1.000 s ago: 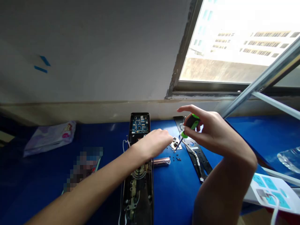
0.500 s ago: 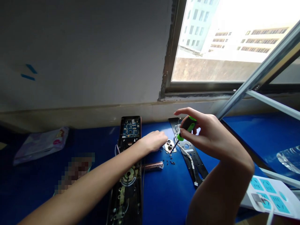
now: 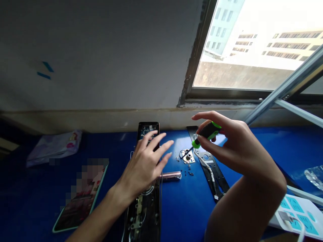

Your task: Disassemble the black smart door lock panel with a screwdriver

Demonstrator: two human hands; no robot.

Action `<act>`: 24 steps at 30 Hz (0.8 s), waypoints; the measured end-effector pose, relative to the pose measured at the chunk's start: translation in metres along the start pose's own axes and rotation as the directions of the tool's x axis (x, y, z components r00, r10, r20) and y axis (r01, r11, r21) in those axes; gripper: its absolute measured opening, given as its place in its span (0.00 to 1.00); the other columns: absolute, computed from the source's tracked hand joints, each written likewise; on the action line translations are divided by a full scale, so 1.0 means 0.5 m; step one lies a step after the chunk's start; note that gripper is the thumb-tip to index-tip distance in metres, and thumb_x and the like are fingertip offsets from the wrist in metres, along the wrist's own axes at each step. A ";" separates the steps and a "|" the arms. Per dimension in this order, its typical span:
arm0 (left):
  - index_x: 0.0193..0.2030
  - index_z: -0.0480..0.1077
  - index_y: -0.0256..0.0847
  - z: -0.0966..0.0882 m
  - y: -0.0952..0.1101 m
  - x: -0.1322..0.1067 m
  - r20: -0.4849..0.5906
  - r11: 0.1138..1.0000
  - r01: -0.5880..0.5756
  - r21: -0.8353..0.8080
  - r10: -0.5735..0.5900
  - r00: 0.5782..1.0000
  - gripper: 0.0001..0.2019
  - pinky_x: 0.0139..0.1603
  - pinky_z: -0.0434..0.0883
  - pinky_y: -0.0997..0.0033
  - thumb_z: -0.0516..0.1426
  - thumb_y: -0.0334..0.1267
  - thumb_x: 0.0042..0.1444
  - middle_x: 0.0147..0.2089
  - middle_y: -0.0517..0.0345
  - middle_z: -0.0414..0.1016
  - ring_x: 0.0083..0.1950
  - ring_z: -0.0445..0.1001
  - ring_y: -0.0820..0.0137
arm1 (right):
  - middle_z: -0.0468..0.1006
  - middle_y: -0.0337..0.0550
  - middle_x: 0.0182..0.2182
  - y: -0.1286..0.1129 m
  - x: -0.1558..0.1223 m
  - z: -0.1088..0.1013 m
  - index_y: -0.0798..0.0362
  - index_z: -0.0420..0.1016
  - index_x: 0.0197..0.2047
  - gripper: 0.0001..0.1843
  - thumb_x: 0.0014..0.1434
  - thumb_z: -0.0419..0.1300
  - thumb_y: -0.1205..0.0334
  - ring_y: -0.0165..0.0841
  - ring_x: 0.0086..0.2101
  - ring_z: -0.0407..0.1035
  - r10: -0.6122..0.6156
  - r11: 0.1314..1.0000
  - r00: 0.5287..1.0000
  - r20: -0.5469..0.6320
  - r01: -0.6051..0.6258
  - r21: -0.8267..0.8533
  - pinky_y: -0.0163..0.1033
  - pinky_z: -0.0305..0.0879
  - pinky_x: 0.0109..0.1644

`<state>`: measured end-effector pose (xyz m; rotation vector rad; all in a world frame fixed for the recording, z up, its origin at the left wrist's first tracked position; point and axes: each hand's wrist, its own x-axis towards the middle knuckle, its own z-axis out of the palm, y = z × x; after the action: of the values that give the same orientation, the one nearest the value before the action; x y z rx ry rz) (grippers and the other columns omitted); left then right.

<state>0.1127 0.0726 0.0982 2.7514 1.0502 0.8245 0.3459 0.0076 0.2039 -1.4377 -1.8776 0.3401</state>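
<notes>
My right hand (image 3: 224, 136) grips a green and black screwdriver (image 3: 207, 133), its shaft slanting down to the left. The tip is close to a small metal plate part with wires (image 3: 188, 156). Several tiny dark screws (image 3: 191, 173) lie in front of that part, and more are scattered to its left. My left hand (image 3: 147, 159) is open with fingers spread, above a long black device housing (image 3: 143, 222). It covers part of the housing's circuit board and round part. Whether it touches the housing I cannot tell.
A copper-coloured cylinder (image 3: 172, 176) lies beside the housing. A black perforated panel (image 3: 213, 169) with a white cable is on the right. A phone (image 3: 83, 198) and a plastic packet (image 3: 54, 148) rest at left. A white power strip (image 3: 297, 213) and metal frame (image 3: 285, 85) stand right.
My left hand has drawn back from the small metal plate part to over the housing, its fingers opening. The screwdriver tip has shifted to that part's left side. The view has moved slightly.
</notes>
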 end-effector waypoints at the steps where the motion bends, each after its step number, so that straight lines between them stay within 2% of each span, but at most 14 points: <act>1: 0.68 0.72 0.49 -0.006 -0.014 -0.030 -0.067 0.996 0.086 -0.003 -0.086 0.994 0.19 0.72 0.67 0.34 0.53 0.41 0.74 0.73 0.47 0.70 0.77 0.59 0.47 | 0.84 0.38 0.34 -0.008 0.002 0.003 0.52 0.77 0.58 0.20 0.62 0.64 0.66 0.31 0.30 0.78 -0.031 1.000 0.999 -0.014 0.031 0.000 0.36 0.74 0.34; 3: 0.71 0.69 0.53 -0.010 -0.046 -0.090 -0.150 0.974 0.225 -0.030 -0.227 0.962 0.21 0.74 0.62 0.30 0.50 0.43 0.75 0.75 0.49 0.66 0.78 0.57 0.46 | 0.84 0.38 0.35 -0.026 0.006 0.011 0.52 0.77 0.56 0.19 0.61 0.64 0.68 0.30 0.31 0.78 -0.089 0.996 0.995 -0.048 0.089 -0.001 0.36 0.75 0.36; 5: 0.74 0.65 0.55 -0.005 -0.078 -0.142 -0.171 0.937 0.344 -0.053 -0.348 0.922 0.23 0.75 0.59 0.27 0.49 0.46 0.75 0.78 0.50 0.61 0.80 0.53 0.45 | 0.84 0.38 0.35 -0.045 0.010 0.022 0.51 0.77 0.54 0.18 0.60 0.64 0.69 0.31 0.32 0.78 -0.143 0.989 0.985 -0.094 0.144 0.009 0.38 0.75 0.38; 8: 0.76 0.61 0.59 0.011 -0.115 -0.199 -0.129 0.886 0.458 -0.074 -0.464 0.877 0.25 0.77 0.55 0.26 0.48 0.49 0.75 0.81 0.53 0.55 0.81 0.49 0.43 | 0.83 0.36 0.36 -0.073 0.015 0.045 0.47 0.76 0.54 0.20 0.60 0.64 0.71 0.33 0.34 0.78 -0.203 0.976 0.964 -0.170 0.212 0.040 0.41 0.75 0.38; 11: 0.77 0.59 0.62 0.023 -0.131 -0.234 -0.073 0.849 0.524 -0.070 -0.528 0.846 0.26 0.75 0.54 0.22 0.48 0.50 0.75 0.83 0.54 0.51 0.82 0.46 0.39 | 0.82 0.36 0.36 -0.098 0.020 0.068 0.43 0.76 0.53 0.21 0.59 0.64 0.72 0.34 0.32 0.77 -0.228 0.969 0.948 -0.221 0.243 0.043 0.44 0.76 0.37; 15: 0.78 0.57 0.63 0.013 -0.108 -0.266 -0.026 0.800 0.597 -0.058 -0.599 0.800 0.27 0.73 0.58 0.21 0.49 0.53 0.74 0.84 0.53 0.48 0.82 0.48 0.35 | 0.84 0.37 0.38 -0.116 0.026 0.093 0.41 0.76 0.54 0.23 0.59 0.65 0.73 0.36 0.35 0.80 -0.253 0.965 0.933 -0.256 0.261 -0.002 0.45 0.78 0.39; 18: 0.79 0.55 0.66 -0.009 -0.068 -0.281 0.001 0.765 0.644 -0.021 -0.644 0.765 0.28 0.74 0.58 0.23 0.48 0.57 0.74 0.84 0.56 0.47 0.83 0.47 0.39 | 0.84 0.38 0.40 -0.117 0.030 0.108 0.41 0.76 0.55 0.24 0.59 0.65 0.73 0.38 0.37 0.81 -0.281 0.958 0.924 -0.259 0.285 -0.021 0.46 0.80 0.41; 21: 0.78 0.55 0.69 -0.025 -0.037 -0.285 0.023 0.752 0.659 -0.002 -0.659 0.752 0.28 0.75 0.56 0.24 0.45 0.60 0.73 0.84 0.61 0.47 0.84 0.43 0.42 | 0.84 0.39 0.38 -0.113 0.036 0.118 0.43 0.76 0.55 0.23 0.59 0.64 0.74 0.37 0.33 0.80 -0.323 0.946 0.915 -0.239 0.322 -0.047 0.44 0.79 0.37; 24: 0.78 0.57 0.68 -0.029 -0.026 -0.282 0.048 0.725 0.689 0.003 -0.688 0.724 0.29 0.75 0.56 0.23 0.44 0.62 0.73 0.84 0.59 0.47 0.84 0.43 0.41 | 0.84 0.38 0.37 -0.109 0.043 0.125 0.46 0.76 0.55 0.22 0.59 0.64 0.72 0.34 0.32 0.79 -0.353 0.935 0.910 -0.218 0.347 -0.067 0.42 0.78 0.35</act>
<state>0.0103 -0.0092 0.0428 2.0457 1.8607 0.6216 0.2614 0.0223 0.2017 -1.0733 -1.9073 -0.0247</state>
